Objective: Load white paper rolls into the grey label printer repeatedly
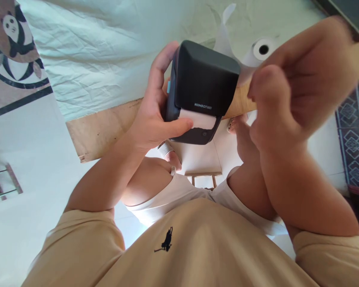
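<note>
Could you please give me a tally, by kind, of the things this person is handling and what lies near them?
Label printer, dark, held in the left hand: 1
Paper roll, white, beyond the right hand: 1
Paper strip, loose, behind the printer: 1
Hands: 2
Total: 5

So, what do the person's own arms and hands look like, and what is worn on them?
Both hands, the left hand and the right hand, are bare, without gloves, rings or watch. The forearms are bare too. Short beige sleeves cover the upper arms, from a beige shirt with a small dark emblem.
</note>
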The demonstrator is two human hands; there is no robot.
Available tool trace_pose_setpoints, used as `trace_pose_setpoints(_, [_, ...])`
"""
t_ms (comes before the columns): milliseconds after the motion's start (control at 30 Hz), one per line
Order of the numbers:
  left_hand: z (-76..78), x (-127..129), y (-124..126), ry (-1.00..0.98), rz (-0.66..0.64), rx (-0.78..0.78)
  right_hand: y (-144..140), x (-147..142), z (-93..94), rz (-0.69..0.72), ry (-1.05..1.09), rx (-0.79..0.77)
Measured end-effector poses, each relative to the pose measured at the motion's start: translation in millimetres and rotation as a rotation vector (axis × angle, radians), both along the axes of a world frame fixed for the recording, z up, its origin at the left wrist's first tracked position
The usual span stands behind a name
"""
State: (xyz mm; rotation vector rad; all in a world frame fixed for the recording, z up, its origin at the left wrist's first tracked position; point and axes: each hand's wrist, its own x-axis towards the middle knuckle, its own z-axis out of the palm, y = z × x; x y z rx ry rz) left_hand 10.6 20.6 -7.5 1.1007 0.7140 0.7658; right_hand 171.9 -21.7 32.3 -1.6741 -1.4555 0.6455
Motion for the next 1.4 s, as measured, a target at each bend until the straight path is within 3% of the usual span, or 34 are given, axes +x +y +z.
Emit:
trace_pose_setpoints(67, [0.7, 1, -1, -0.006, 0.002, -0.026, -1, -1, -7.3, -0.014, -0.002, -0.013])
trace_pose_setpoints(200, [1.2, 5, -2, -0.053, 0.068, -0.071, -1, -2, -17.0, 0.026, -0.026, -0.191])
trace_pose_setpoints(567, [2.5, 3, -1, -0.076, 0.067, -0.218, 4, 0, -19.5, 0.086, -0.088, -0.434])
trace_pose_setpoints(800, [2.6, 3, 4, -0.068, 0.046, -0.329, 12, -1, -23.2, 0.136, 0.093, -0.379])
trace_pose_setpoints(1033, [7.0, 11, 0, -0.267, 0.048, -0.349, 11, -2, -27.4, 0.09, -0.049, -0.407])
trace_pose_setpoints(1167, [8.3, 15, 0, -0.251, 0.041, -0.31, 14, -2, -31.2, 0.104, -0.079, -0.421])
trace_pose_setpoints(1300, [8.6, 13, 1, -0.182, 0.075, -0.301, 14, 4, -31.8, 0.218, -0.115, -0.443])
trace_pose_setpoints(1400, [13.4, 14, 1, -0.223, 0.14, -0.389, 11, 8, -29.2, 0.323, -0.16, -0.443])
